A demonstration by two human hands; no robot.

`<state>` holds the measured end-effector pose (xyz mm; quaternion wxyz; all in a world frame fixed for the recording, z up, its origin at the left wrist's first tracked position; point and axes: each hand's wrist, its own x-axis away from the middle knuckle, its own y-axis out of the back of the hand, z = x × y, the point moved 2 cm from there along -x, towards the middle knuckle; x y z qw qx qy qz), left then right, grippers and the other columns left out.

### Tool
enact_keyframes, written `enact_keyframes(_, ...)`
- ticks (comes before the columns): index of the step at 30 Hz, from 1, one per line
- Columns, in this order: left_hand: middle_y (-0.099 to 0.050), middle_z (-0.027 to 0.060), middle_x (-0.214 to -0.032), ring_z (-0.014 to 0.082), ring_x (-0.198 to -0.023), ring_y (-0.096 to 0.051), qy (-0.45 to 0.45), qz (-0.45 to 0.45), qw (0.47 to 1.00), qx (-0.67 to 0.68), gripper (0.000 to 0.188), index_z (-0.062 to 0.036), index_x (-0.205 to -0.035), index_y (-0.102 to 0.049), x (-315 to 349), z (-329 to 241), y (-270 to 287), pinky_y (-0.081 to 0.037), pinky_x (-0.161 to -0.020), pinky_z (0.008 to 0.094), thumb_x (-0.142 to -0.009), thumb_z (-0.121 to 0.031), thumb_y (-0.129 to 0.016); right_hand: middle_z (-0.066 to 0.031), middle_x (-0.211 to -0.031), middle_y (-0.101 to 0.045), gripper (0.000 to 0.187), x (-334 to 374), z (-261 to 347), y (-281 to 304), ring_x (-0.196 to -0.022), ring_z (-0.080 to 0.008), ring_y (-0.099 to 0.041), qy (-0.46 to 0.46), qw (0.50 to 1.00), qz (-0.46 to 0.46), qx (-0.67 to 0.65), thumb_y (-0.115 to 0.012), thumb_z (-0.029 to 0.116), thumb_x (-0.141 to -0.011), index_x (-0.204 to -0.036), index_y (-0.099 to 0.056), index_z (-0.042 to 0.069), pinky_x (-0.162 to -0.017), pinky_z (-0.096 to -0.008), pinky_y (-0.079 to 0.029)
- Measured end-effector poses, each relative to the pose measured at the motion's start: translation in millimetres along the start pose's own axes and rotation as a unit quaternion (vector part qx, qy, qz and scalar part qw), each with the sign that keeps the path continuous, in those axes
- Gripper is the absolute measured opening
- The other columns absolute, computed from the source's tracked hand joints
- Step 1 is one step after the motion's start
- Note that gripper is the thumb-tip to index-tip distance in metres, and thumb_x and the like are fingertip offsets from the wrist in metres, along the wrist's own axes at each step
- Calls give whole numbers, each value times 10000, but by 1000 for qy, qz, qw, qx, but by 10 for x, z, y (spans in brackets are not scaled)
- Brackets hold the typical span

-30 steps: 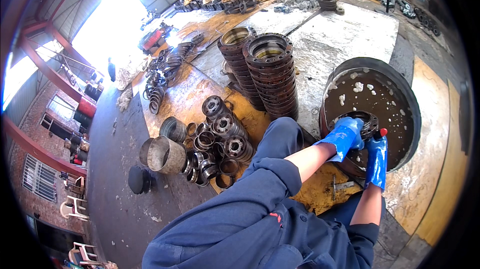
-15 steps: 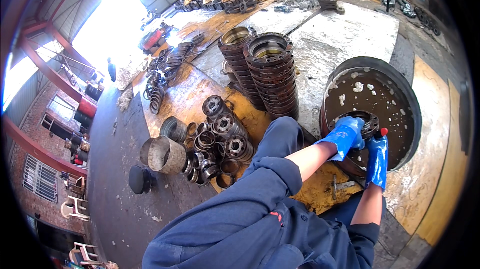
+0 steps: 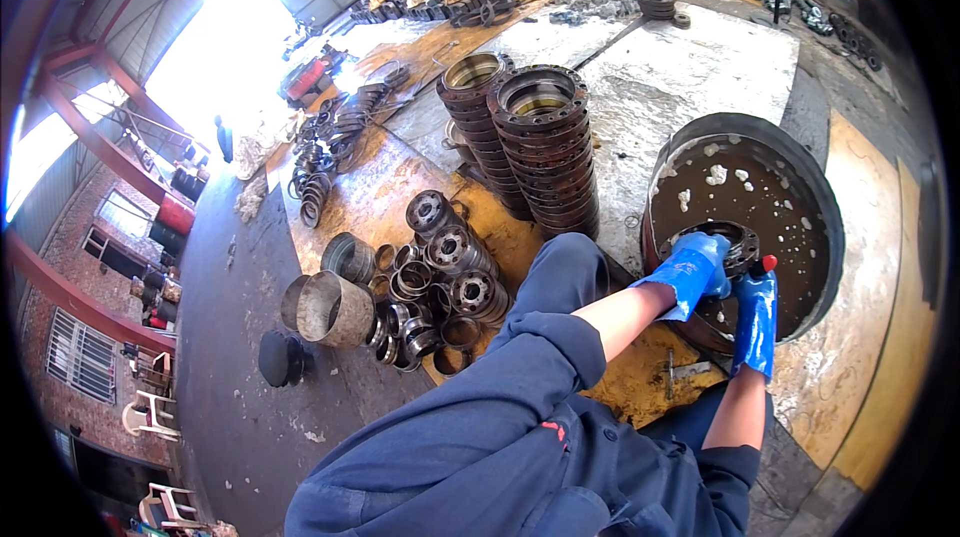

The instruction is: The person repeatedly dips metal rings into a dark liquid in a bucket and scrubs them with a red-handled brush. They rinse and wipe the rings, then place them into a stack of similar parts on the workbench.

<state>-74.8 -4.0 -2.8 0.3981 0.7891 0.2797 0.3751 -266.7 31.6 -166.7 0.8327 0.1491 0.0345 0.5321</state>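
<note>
My left hand [image 3: 702,267], in a blue rubber glove, grips a dark metal flange ring [image 3: 742,240] with bolt holes. The ring is held tilted over the near side of a round drum [image 3: 738,125] of brown liquid [image 3: 735,202] with white foam patches. In a matching glove, my right hand [image 3: 756,299] is closed at the ring's near right side. A red rounded end [image 3: 769,262] of some tool sticks up from it; the rest of that tool is hidden by the glove, so its kind cannot be made out.
Two tall stacks of flange rings [image 3: 545,152] stand left of the drum. Closer to my knee lie several loose rings [image 3: 410,282], hubs [image 3: 460,250] and a wide metal sleeve [image 3: 335,309]. A T-shaped metal tool [image 3: 688,371] rests on the yellow board below the drum. More parts [image 3: 340,132] lie farther off.
</note>
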Motion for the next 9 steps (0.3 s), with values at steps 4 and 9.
enact_keyframes(4, -726, 192, -1307, 365, -1213, -693, 8, 1, 1000, 2, 734, -113, -1355, -694, 8, 7, -3, -556, -1055, 449, -728, -443, -884, -88, -946, -804, 204, -7, -71, -20, -859, -179, -749, 2, 1000, -11, -7, -801, 191, -918, -1059, -782, 44, -780, -378, -579)
enact_keyframes(9, -724, 197, -1306, 368, -1221, -689, -5, 1, 1000, 1, 716, -113, -1340, -693, -14, -53, 8, -552, -1059, 455, -729, -439, -876, -96, -955, -805, 209, 307, -660, 313, -875, -196, -750, -9, 1000, -14, 23, -781, 186, -935, -1112, -778, 75, -810, -382, -579)
